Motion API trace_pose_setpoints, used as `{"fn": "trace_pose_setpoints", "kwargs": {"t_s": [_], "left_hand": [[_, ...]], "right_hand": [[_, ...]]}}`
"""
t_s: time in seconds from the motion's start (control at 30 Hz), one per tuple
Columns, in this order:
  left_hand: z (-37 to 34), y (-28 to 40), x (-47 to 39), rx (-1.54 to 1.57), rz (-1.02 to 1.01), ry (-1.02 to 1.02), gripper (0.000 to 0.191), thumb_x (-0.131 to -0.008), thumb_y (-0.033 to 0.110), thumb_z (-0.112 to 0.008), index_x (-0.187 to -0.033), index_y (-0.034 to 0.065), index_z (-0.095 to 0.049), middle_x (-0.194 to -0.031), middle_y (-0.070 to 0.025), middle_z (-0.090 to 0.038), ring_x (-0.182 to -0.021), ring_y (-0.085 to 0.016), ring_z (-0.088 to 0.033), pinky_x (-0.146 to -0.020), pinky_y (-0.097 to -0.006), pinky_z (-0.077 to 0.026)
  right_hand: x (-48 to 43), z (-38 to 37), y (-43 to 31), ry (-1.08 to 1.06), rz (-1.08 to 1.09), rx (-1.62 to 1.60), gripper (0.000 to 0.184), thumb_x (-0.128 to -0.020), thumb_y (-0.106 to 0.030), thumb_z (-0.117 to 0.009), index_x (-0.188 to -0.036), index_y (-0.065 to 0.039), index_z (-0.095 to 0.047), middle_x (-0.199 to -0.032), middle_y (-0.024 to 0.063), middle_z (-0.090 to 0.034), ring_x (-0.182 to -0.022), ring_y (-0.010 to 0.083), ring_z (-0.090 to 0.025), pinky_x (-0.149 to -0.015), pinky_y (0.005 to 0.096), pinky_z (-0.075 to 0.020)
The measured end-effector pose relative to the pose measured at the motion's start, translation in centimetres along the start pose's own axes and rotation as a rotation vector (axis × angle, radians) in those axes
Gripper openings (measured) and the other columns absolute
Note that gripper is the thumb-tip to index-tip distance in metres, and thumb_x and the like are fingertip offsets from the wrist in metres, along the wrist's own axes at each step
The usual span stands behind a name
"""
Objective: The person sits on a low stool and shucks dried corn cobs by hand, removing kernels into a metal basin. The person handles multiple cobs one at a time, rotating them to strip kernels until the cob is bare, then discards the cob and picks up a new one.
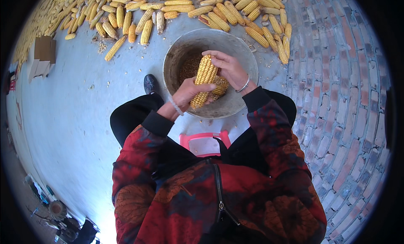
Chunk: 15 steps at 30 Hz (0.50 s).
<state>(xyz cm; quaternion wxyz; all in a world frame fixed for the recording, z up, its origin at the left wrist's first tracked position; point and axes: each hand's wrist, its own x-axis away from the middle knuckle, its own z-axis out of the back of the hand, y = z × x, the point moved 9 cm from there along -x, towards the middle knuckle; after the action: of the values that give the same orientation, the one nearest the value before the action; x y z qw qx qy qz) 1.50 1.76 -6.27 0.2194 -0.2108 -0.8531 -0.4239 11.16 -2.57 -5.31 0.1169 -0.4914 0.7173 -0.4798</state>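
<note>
My left hand (188, 91) grips a yellow ear of corn (205, 78) near its lower half, thumb across the front. The fingers and thumb of my right hand (231, 66) close on the upper end of the same ear. It is tilted, top leaning right, and rows of kernels cover the side I see. Both hands are over a round metal tub (210, 113) between my legs. Loose kernels (191, 68) lie in the bottom of the tub. Another ear of corn (221, 86) shows behind the held one, partly hidden; whether it touches my left hand I cannot tell.
A large spread of ears of corn (178, 7) covers the floor beyond the tub. On the right runs a brick wall (341, 95). A pink plastic stool (203, 138) is under me. A cardboard box (44, 51) stands at far left, and a wheeled machine (58, 209) at lower left.
</note>
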Motion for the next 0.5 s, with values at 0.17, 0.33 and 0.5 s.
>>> {"fn": "trace_pose_setpoints", "kwargs": {"t_s": [0.17, 0.33, 0.5], "left_hand": [[-0.4, -1.5, -1.2, 0.062, -0.029, 0.04, 0.031, -0.078, 0.011, -0.067, -0.102, -0.0025, -0.053, -0.084, -0.0091, -0.061, -0.061, -0.016, -0.06, -0.054, -0.0263, -0.051], [-1.0, -1.9, -1.5, 0.079, -0.057, 0.081, 0.03, -0.077, 0.01, -0.067, -0.1, -0.0028, -0.054, -0.081, -0.0091, -0.06, -0.06, -0.016, -0.06, -0.053, -0.0262, -0.05], [-1.0, -2.3, -1.5, 0.089, -0.054, 0.119, 0.031, -0.076, 0.011, -0.068, -0.1, -0.0029, -0.054, -0.08, -0.009, -0.061, -0.059, -0.016, -0.06, -0.05, -0.0261, -0.05]], "right_hand": [[-0.8, 0.8, 0.6, 0.08, 0.127, 0.174, 0.026, -0.094, -0.016, -0.043, -0.111, 0.0, -0.056, -0.099, 0.0071, -0.059, -0.09, 0.0131, -0.057, -0.081, 0.0267, -0.0466], [-0.5, 1.9, 0.3, 0.214, 0.186, 0.351, 0.028, -0.095, -0.019, -0.04, -0.103, 0.0, -0.059, -0.093, 0.006, -0.061, -0.085, 0.0124, -0.058, -0.078, 0.026, -0.0463], [-0.6, 1.6, 1.1, 0.142, 0.099, 0.026, 0.028, -0.093, -0.02, -0.043, -0.095, -0.002, -0.063, -0.088, 0.0035, -0.062, -0.081, 0.011, -0.057, -0.074, 0.0246, -0.0449]]}}
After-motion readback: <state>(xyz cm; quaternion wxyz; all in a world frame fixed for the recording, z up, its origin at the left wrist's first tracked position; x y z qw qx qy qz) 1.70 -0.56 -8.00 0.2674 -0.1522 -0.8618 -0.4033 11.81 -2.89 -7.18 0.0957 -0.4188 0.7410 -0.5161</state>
